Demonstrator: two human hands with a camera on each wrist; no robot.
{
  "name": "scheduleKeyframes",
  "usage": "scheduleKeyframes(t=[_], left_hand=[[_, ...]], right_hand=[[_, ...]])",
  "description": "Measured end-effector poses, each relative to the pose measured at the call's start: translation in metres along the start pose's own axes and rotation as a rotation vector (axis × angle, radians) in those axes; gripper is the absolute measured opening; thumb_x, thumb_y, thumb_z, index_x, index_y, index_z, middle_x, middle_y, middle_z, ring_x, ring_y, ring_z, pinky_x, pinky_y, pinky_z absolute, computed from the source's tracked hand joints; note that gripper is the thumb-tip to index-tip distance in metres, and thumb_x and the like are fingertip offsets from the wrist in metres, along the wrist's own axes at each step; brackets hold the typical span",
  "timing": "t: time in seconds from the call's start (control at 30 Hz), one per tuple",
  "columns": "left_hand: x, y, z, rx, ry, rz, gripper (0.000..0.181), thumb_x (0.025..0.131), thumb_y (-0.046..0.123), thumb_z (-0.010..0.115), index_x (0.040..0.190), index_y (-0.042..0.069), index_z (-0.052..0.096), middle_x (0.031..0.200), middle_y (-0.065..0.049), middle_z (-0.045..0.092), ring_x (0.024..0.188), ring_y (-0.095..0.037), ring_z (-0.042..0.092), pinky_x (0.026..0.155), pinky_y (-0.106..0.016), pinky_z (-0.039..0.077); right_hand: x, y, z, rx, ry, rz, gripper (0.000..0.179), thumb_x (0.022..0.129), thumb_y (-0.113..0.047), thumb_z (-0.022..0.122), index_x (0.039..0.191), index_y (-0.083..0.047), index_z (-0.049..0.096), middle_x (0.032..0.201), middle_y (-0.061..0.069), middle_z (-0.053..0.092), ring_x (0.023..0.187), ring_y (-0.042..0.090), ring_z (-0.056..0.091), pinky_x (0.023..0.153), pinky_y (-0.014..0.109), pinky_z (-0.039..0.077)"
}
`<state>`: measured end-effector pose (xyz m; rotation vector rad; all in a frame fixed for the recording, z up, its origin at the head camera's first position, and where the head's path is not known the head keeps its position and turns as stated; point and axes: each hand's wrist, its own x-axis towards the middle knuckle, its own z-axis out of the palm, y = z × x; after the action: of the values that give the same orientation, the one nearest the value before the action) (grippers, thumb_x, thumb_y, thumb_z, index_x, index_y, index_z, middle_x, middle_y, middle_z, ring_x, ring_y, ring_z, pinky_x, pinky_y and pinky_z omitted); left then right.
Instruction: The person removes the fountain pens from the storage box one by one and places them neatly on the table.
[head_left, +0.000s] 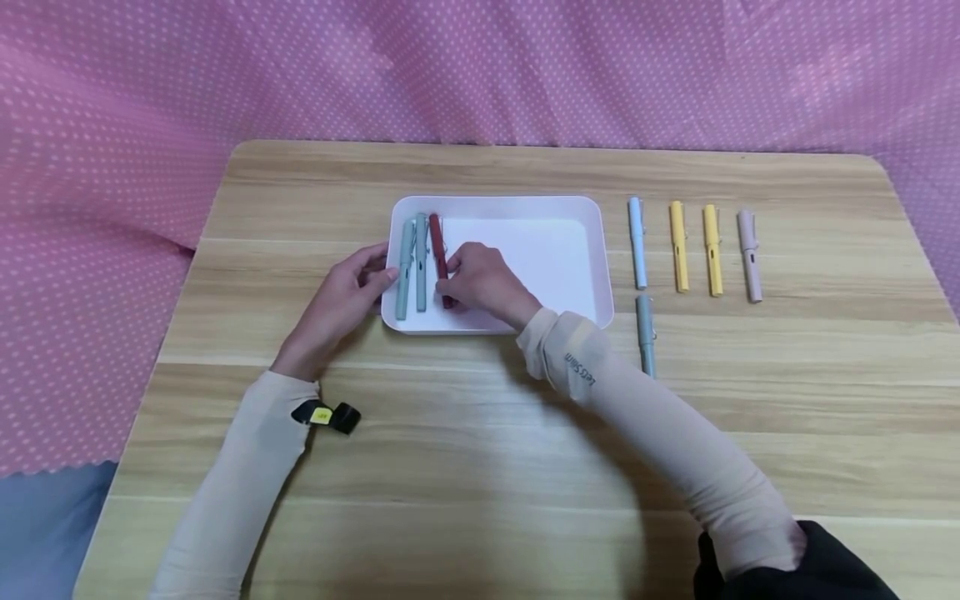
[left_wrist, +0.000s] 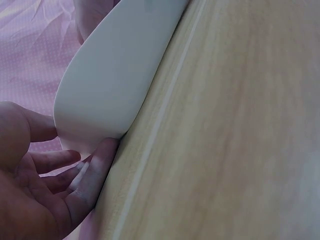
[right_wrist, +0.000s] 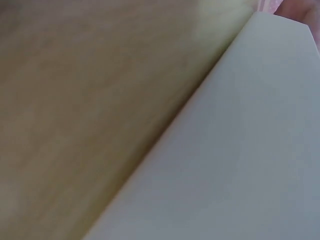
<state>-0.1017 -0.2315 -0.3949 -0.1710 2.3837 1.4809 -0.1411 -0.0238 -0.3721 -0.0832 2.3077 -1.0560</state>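
Note:
A white tray stands on the table, and my left hand grips its left edge. The thumb lies over the rim while the other fingers sit against the outer wall. Inside, my right hand pinches a dark red pen near its lower end. To the left of that pen lie two grey-green pens, one by the wall and one nearer the red pen. The right wrist view shows mostly the tray's outer wall; the fingers there are largely hidden.
Right of the tray, a light blue pen, two yellow pens and a pale purple pen lie in a row. A grey-blue pen lies below the light blue one, partly behind my right sleeve. Pink dotted cloth hangs behind the table.

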Motion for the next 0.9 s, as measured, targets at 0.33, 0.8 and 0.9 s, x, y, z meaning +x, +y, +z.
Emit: scheduleKeyframes(t=[0.33,0.8,0.9], left_hand=[[0.001,0.0,0.0,0.01,0.001,0.001,0.058,0.11,0.036,0.052,0.163,0.02,0.036,0.153,-0.007,0.047,0.132,-0.023,0.049,0.111,-0.043,0.045],[0.0,0.003,0.0,0.023,-0.004,-0.013,0.06,0.11,0.039,0.052,0.163,0.02,0.035,0.152,-0.007,0.048,0.13,-0.024,0.049,0.106,-0.043,0.049],[0.0,0.004,0.0,0.019,-0.009,-0.021,0.061,0.109,0.04,0.053,0.164,0.021,0.034,0.151,-0.007,0.048,0.13,-0.025,0.049,0.106,-0.043,0.049]], right_hand=[[-0.003,0.006,-0.006,0.094,-0.044,-0.026,0.019,0.097,-0.012,0.073,0.11,0.0,0.068,0.093,0.011,0.075,0.078,0.017,0.072,0.073,0.025,0.055],[-0.013,0.016,-0.02,0.198,-0.009,-0.11,0.022,0.095,-0.01,0.074,0.113,-0.001,0.064,0.093,0.013,0.07,0.074,0.02,0.071,0.072,0.028,0.059],[-0.015,0.017,-0.024,0.236,-0.017,-0.117,0.022,0.096,-0.008,0.073,0.114,0.0,0.063,0.092,0.015,0.069,0.073,0.022,0.072,0.073,0.031,0.061]])
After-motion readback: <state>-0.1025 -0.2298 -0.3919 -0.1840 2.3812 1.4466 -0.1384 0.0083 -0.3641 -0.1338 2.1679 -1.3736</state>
